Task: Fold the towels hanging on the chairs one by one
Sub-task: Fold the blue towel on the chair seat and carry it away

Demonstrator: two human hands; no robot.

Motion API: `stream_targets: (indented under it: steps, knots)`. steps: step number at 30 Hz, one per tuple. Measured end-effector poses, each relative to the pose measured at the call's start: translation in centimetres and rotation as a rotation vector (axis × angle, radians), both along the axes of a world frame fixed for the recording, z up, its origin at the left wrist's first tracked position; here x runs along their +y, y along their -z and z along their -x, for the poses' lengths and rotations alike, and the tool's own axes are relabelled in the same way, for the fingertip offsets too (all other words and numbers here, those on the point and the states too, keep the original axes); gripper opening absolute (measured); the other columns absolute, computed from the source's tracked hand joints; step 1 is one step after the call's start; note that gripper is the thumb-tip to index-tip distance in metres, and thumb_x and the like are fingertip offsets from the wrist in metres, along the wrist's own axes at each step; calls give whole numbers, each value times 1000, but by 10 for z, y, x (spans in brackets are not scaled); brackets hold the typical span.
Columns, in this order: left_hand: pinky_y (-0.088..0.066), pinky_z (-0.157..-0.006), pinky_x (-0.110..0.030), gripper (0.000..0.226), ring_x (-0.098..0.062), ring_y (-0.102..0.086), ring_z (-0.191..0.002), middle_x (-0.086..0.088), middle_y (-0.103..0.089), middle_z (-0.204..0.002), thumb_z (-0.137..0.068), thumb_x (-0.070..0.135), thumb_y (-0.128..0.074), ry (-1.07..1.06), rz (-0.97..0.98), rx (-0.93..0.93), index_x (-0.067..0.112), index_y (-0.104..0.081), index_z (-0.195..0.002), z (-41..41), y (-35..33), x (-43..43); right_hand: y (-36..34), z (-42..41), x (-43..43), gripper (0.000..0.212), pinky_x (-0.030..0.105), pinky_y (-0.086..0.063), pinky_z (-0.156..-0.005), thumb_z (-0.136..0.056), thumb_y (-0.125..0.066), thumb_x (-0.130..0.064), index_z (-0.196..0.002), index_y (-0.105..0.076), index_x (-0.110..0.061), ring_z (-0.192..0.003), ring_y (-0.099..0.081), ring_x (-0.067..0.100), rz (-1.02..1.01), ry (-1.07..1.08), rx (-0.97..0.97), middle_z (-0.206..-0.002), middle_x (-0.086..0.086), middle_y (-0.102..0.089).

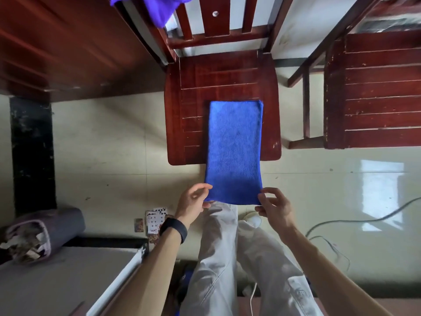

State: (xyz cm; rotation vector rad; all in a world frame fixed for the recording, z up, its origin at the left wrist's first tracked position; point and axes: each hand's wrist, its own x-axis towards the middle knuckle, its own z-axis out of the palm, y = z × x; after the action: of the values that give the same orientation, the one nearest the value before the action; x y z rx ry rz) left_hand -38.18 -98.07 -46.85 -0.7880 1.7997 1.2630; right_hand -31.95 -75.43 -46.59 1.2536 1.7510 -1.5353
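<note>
Blue towel (234, 147): plush, nappy cloth, folded to a long narrow rectangle. The far part lies flat on the seat of the wooden chair (193, 92); the near end overhangs the seat's front edge.
Left hand (193, 198): thumb and curled fingers pinch the towel's near left corner. A black wristband (174, 229) sits on the wrist.
Right hand (273, 207): pinches the near right corner in the same way, the other fingers loosely bent.
Chair: dark red varnished wood, slatted seat and back, worn pale at the edges.
Purple towel (148, 8): soft cloth draped at the top of the chair back.
Second chair (376, 92): the same slatted red wood, to the right.
Bin (45, 231): grey-purple and rounded, seemingly on its side, holding pale paper scraps.
Playing cards (155, 220): scattered on the glossy tiled floor (114, 156).
</note>
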Motion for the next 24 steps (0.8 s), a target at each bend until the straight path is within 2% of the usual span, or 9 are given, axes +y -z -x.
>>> stream_targets:
  steps: [3,6,8,9,11,13,16,20,24]
  knots:
    - [-40,-62,-22,29,-11,-65,-67,2,-73,-94,-91,9,-60,72,-120,-93,22,-69,-115,23,-12,-11,-7,13,5,25,40,-59,-81,-93,-63,-5,-103,-71,-27,-70,-72,19,28,-63,26,-93,5,-72]
    - [-48,-74,-20,33,-6,-69,-82,2,-76,-95,-83,12,-74,302,-145,-13,29,-69,-111,53,-13,-18,-11,40,14,49,29,-55,-72,-81,-68,3,-105,-67,-39,-74,-72,14,-51,-240,42,-95,-4,-72]
    - [-50,-74,-22,17,-6,-69,-78,5,-75,-82,-81,27,-77,460,2,165,24,-73,-97,77,-4,-15,-7,68,20,37,19,-51,-67,-82,-76,-12,-94,-67,-45,-69,-69,6,-177,-342,76,-83,-12,-72]
    - [-49,-71,-25,17,-8,-67,-73,5,-73,-76,-82,35,-76,508,90,258,21,-73,-91,91,2,-11,-4,84,24,27,16,-47,-65,-83,-78,-20,-90,-68,-44,-68,-67,5,-235,-367,111,-78,-14,-70]
    - [-46,-69,-31,24,-15,-62,-71,5,-65,-73,-85,43,-71,520,199,402,19,-73,-88,120,18,-4,8,116,32,5,20,-43,-68,-87,-74,-30,-92,-74,-31,-73,-65,14,-346,-413,177,-77,-10,-64]
    - [-43,-68,-33,24,-19,-57,-71,7,-56,-73,-91,36,-66,505,198,476,13,-72,-88,152,32,8,25,149,39,19,24,-39,-73,-92,-67,-36,-100,-73,-20,-83,-63,23,-401,-445,191,-86,1,-62]
    - [-30,-61,-32,32,-29,-56,-72,3,-53,-64,-97,33,-57,503,207,458,13,-58,-73,194,50,24,49,195,47,32,28,-41,-77,-99,-56,-36,-113,-67,-10,-97,-62,31,-411,-420,135,-101,11,-68]
    - [-32,-63,-34,33,-39,-60,-84,-16,-67,-84,-100,37,-50,506,270,411,15,-55,-77,229,82,38,72,233,48,37,41,-48,-81,-104,-43,-38,-117,-60,-8,-96,-62,39,-440,-468,90,-101,15,-69]
    - [-40,-68,-36,37,-41,-62,-90,-20,-69,-93,-101,40,-46,485,326,378,8,-61,-92,236,102,42,89,246,42,37,38,-44,-73,-104,-39,-43,-109,-57,-11,-89,-62,40,-467,-484,37,-87,10,-63]
